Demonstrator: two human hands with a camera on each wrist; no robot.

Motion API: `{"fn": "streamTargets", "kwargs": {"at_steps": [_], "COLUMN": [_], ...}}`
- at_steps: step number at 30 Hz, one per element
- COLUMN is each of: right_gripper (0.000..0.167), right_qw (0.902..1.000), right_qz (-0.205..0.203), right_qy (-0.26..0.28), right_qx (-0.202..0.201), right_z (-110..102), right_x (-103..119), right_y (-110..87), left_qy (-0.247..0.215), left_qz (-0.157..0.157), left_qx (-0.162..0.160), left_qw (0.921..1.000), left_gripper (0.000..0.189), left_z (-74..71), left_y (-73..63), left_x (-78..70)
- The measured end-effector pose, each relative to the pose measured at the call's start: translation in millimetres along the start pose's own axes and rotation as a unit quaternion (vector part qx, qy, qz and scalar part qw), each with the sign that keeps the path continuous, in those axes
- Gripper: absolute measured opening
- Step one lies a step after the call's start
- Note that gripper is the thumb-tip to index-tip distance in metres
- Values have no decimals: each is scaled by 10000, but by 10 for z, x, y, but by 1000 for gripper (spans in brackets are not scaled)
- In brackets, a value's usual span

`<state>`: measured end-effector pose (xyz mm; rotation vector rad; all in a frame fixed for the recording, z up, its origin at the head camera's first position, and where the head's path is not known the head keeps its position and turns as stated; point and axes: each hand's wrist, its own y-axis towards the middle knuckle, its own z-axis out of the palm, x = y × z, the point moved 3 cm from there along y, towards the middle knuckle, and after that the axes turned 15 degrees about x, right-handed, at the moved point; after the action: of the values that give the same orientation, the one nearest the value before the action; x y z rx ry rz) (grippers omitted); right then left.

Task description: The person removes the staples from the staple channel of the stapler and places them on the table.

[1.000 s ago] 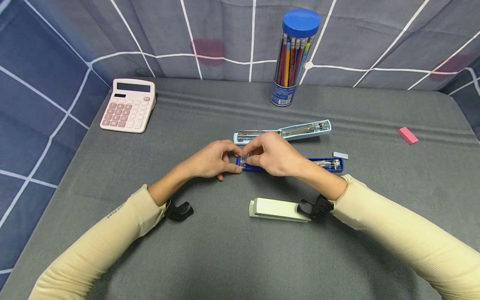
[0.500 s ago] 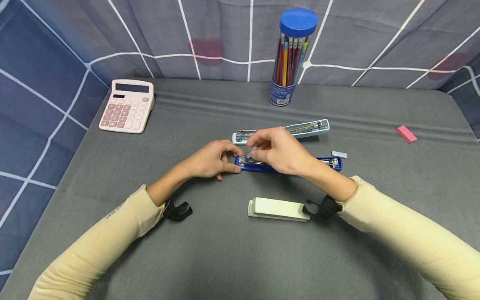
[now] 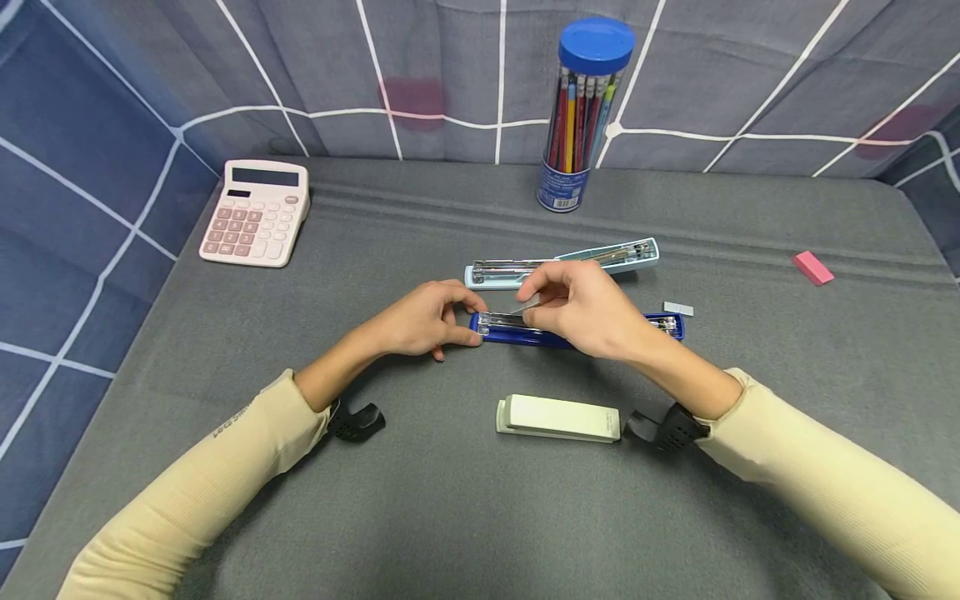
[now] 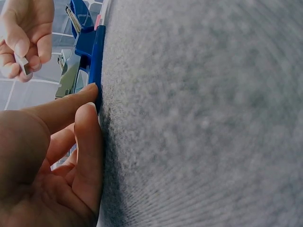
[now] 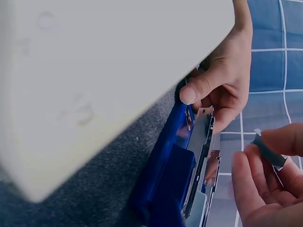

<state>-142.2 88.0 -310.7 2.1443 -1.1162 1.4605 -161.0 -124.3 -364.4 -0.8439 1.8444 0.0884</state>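
An opened blue stapler [image 3: 517, 337] lies in the middle of the table, its metal channel exposed. My left hand [image 3: 420, 321] grips its left end between thumb and fingers. Just above the channel, my right hand [image 3: 596, 312] pinches a short strip of staples [image 5: 270, 153] between thumb and fingers, held apart from the stapler; the left wrist view also shows this strip [image 4: 22, 64]. Behind the right hand lies an opened light blue stapler [image 3: 495, 275], partly covered by that hand. Nearer to me is a closed pale green stapler [image 3: 558, 419], by the right wrist strap.
Another staple strip [image 3: 678, 308] lies just past the blue stapler's right end. A pink eraser [image 3: 813, 268] is farther right. At the back stand a tube of pencils [image 3: 577, 125] and, to the left, a pink-and-white calculator [image 3: 255, 212]. A checked cloth [image 3: 322, 67] hangs behind.
My right hand has lifted the staple strip from the left end of the blue stapler's channel and moved right with it. My left hand has stayed at the stapler's end.
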Motion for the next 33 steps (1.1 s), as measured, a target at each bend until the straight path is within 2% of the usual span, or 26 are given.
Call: {"fn": "streamTargets", "kwargs": {"at_steps": [8,18,21,33], "right_gripper": [14,24,23,14], "right_qw": [9995,9995,9994,9976], "right_qz": [-15,154,162,386], "right_qy": [267,105,10,179], "right_qx": [-179,-269,-322,-551], "right_z": [-23,-61,-75,-112], "right_x": [-44,-82,-81,-137], "right_y": [-145,-300,-333,-490], "left_qy": [31,38,36,91], "left_qz": [12,2,22,65], "left_qx": [21,17,12,1], "left_qw": [10000,10000,10000,9999], "left_gripper": [31,32,31,32], "left_z": [6,1,1,1], "left_y": [0,-10,-9,-8], "left_x": [5,1,4,5]}}
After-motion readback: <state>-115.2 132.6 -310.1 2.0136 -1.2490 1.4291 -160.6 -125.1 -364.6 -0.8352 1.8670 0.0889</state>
